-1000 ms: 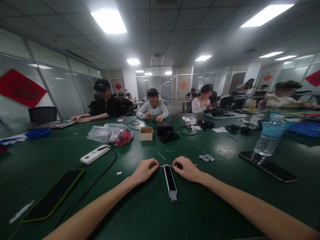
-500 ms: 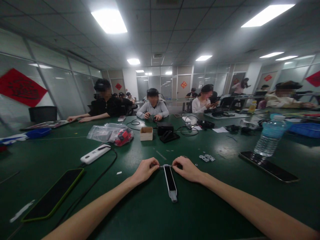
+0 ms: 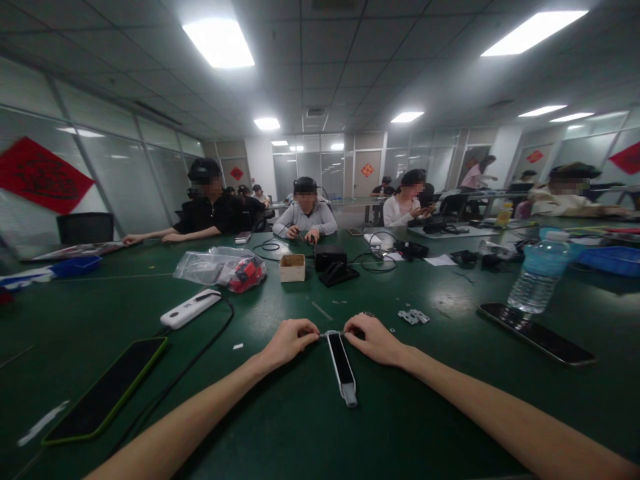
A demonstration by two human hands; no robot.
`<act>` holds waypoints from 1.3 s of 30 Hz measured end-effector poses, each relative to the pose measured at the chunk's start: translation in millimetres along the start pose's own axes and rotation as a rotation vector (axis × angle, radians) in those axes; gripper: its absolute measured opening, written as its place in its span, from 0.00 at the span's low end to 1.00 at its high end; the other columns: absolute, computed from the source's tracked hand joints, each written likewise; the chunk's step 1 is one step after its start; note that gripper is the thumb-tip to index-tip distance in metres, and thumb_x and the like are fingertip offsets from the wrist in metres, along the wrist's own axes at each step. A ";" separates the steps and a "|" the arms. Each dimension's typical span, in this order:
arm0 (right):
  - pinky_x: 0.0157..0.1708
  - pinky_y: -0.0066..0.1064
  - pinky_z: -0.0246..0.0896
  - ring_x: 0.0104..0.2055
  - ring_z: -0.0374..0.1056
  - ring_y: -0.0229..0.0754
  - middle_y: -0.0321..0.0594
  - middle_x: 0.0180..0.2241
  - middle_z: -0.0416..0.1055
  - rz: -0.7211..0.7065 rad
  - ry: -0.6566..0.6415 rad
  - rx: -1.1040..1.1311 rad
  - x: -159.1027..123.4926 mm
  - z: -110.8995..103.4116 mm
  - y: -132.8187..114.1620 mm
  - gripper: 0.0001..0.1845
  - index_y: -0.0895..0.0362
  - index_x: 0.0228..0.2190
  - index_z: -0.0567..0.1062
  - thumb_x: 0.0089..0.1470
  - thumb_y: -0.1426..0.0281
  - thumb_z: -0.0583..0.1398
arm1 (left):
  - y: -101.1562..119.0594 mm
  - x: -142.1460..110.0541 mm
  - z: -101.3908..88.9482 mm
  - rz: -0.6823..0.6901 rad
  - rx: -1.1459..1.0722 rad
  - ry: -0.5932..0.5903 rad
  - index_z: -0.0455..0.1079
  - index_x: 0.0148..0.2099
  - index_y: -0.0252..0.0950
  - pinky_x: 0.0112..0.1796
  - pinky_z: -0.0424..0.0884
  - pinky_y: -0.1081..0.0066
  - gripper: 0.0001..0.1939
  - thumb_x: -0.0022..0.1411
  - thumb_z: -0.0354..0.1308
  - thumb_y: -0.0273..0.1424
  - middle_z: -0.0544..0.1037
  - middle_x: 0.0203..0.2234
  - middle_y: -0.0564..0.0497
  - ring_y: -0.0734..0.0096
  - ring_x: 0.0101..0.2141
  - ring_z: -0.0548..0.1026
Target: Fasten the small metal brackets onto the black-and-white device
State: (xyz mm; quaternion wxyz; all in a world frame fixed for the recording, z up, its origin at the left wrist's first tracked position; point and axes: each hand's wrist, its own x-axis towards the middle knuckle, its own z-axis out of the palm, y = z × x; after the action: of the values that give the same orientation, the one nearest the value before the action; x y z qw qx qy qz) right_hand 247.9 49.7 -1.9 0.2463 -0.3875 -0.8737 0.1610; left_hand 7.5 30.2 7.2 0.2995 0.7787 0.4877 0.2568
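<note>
In the head view, a slim white-framed device (image 3: pixel 341 363) with a long black face and a grey tip lies on the green table between my hands. A thin metallic strand (image 3: pixel 323 335) runs at its far end. My left hand (image 3: pixel 293 341) pinches the strand's left side with thumb and forefinger. On the other side, my right hand (image 3: pixel 374 338) pinches the strand's right side close against the device. The strand is too small for me to make out its kind. Both forearms rest along the table, and the pinching fingertips partly hide what they hold.
Right of my hands lie small grey metal pieces (image 3: pixel 414 316). A water bottle (image 3: pixel 539 277) stands by a dark phone (image 3: pixel 537 333). Leftward are a green-edged phone (image 3: pixel 107 390) and a white power strip (image 3: pixel 191 309). Beyond sit a plastic bag (image 3: pixel 220 269), a small box (image 3: pixel 293 268) and co-workers.
My hands keep their pinch and barely move. The device's near end has shifted slightly to the right. A co-worker at the left has drawn their hands and a flat item further left.
</note>
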 end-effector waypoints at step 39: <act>0.40 0.33 0.60 0.39 0.63 0.41 0.43 0.37 0.68 -0.110 -0.026 -0.068 7.6 7.4 5.6 0.13 0.57 0.39 0.75 0.60 0.70 0.51 | -13.7 4.8 -8.1 0.567 0.478 -0.038 0.69 0.43 0.36 0.38 0.65 0.74 0.13 0.67 0.44 0.31 0.74 0.34 0.48 0.71 0.35 0.71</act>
State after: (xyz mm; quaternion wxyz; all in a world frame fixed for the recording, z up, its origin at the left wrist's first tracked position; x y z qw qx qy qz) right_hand 242.7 58.4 -8.4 0.2304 -0.3446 -0.9018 0.1225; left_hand -4.5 41.1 3.5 0.0352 0.9356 0.2930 0.1938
